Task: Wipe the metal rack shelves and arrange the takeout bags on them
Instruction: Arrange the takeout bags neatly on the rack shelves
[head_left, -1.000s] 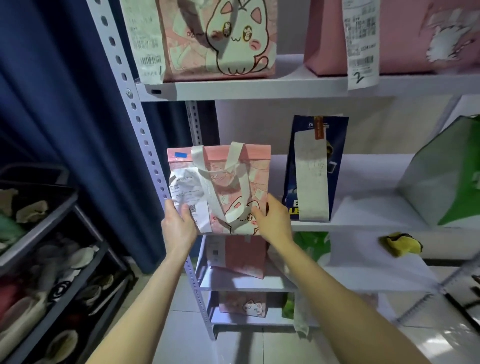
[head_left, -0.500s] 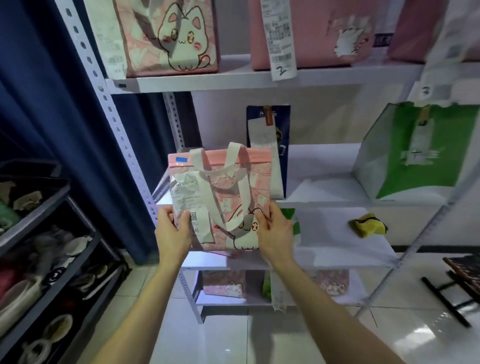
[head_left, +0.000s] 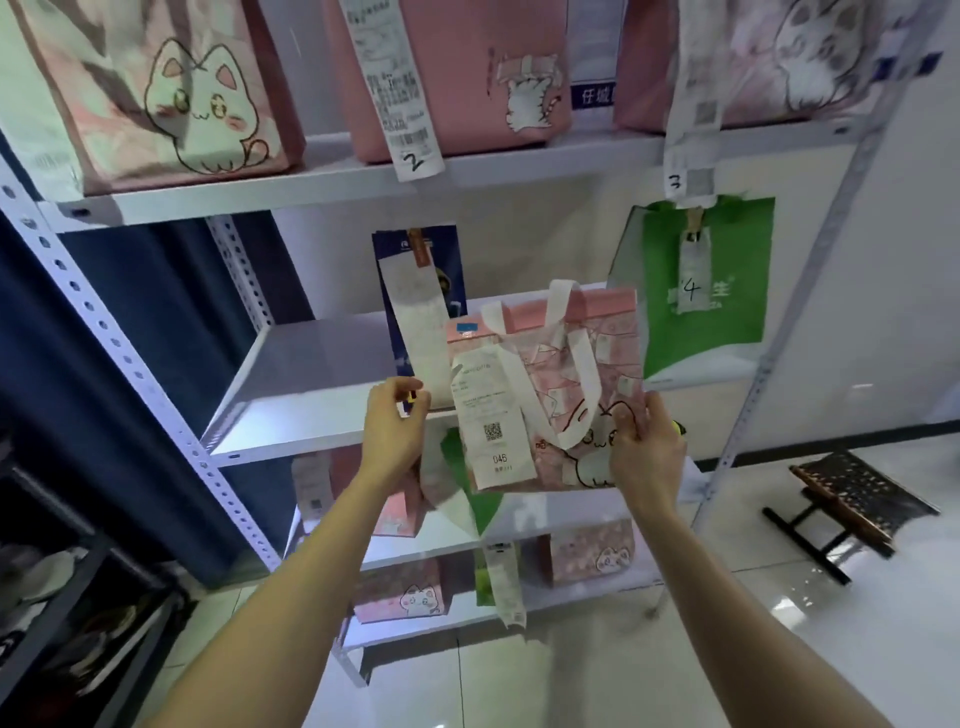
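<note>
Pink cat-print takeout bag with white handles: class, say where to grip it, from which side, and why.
Likely the lower side edges of the pink cat-print takeout bag, a hand from each side: it is upright, its white handles droop over the front and a white receipt covers the left.

Four shelves (head_left: 322, 395) show. There are seven pink bags (head_left: 571, 374): three on the top shelf (head_left: 363, 182), one held, and three on the lower shelves. There is one blue bag (head_left: 421, 260). Two green bags (head_left: 701, 312) are certain, and a green sliver on the bottom shelf (head_left: 441, 623) may be a third. Two hands show, the left hand (head_left: 392, 431) and the right hand (head_left: 647, 447). One stool (head_left: 857, 499) stands on the floor (head_left: 779, 649).
</note>
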